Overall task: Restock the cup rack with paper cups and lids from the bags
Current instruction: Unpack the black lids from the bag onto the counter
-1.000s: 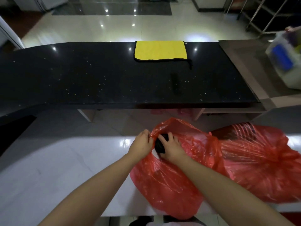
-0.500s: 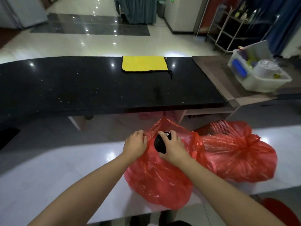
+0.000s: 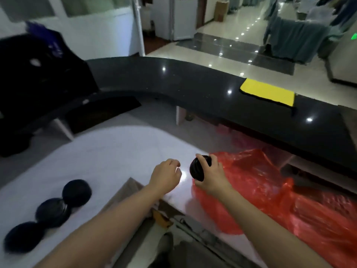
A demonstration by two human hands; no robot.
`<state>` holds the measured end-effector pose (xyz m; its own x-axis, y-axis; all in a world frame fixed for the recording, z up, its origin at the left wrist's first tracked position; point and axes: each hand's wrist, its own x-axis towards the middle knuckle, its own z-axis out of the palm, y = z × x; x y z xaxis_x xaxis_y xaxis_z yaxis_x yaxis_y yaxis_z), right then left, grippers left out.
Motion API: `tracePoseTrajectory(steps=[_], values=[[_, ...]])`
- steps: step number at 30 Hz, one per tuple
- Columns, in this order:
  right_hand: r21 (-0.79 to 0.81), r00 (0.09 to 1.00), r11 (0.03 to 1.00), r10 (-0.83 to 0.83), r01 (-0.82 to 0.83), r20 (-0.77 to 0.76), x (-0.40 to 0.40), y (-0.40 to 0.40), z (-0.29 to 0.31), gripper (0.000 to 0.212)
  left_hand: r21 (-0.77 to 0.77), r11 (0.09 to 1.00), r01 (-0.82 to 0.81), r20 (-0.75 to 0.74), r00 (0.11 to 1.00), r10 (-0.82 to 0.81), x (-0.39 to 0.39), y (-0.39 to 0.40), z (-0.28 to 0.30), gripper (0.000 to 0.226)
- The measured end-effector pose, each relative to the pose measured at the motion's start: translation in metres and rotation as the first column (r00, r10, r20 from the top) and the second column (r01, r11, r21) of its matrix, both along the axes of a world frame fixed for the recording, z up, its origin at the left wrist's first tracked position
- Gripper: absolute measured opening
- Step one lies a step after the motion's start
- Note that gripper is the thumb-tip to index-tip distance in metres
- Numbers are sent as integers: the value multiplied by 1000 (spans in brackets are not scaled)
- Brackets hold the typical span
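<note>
White counter (image 3: 108,151), dim shop. Right hand (image 3: 211,176) grips stack of black lids (image 3: 197,168) just clear of red bag (image 3: 266,190). Left hand (image 3: 166,176) loosely curled, empty. Three lid stacks (image 3: 52,211) lie far left, nearer left hand.

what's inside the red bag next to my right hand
The red bag lies crumpled on the white counter, and its film hides any contents. The right hand holds a stack of black lids just outside it.
</note>
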<state>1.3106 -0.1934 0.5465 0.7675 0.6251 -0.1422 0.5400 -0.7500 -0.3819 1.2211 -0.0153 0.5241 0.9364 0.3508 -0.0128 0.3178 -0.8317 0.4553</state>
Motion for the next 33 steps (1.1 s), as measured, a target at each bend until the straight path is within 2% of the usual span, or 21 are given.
tracePoseTrajectory(steps=[6, 12, 16, 19, 22, 27, 33], values=[[-7, 967, 972, 233, -233, 101, -78, 68, 2, 90, 61, 971, -231, -41, 971, 234, -128, 36, -1, 33], [13, 890, 892, 451, -452, 66, -167, 143, 10, 91, 110, 894, -435, -8, 899, 438, -246, 74, 5, 29], [-16, 802, 806, 590, -591, 97, -241, 189, 2, 88, 143, 834, -532, -72, 835, 545, -331, 100, 0, 41], [-60, 747, 750, 661, -659, 64, -301, 224, -7, 88, 140, 786, -602, -88, 783, 615, -403, 122, -11, 51], [-94, 710, 711, 702, -697, 46, -360, 254, -21, 90, 149, 774, -616, -102, 769, 632, -472, 141, -22, 53], [-163, 683, 673, 730, -722, -11, -448, 289, -51, 88, 154, 782, -604, -253, 741, 622, -567, 177, -39, 41], [-247, 674, 641, 735, -727, -74, -509, 313, -67, 87, 180, 819, -544, -351, 743, 571, -619, 202, -57, 31]])
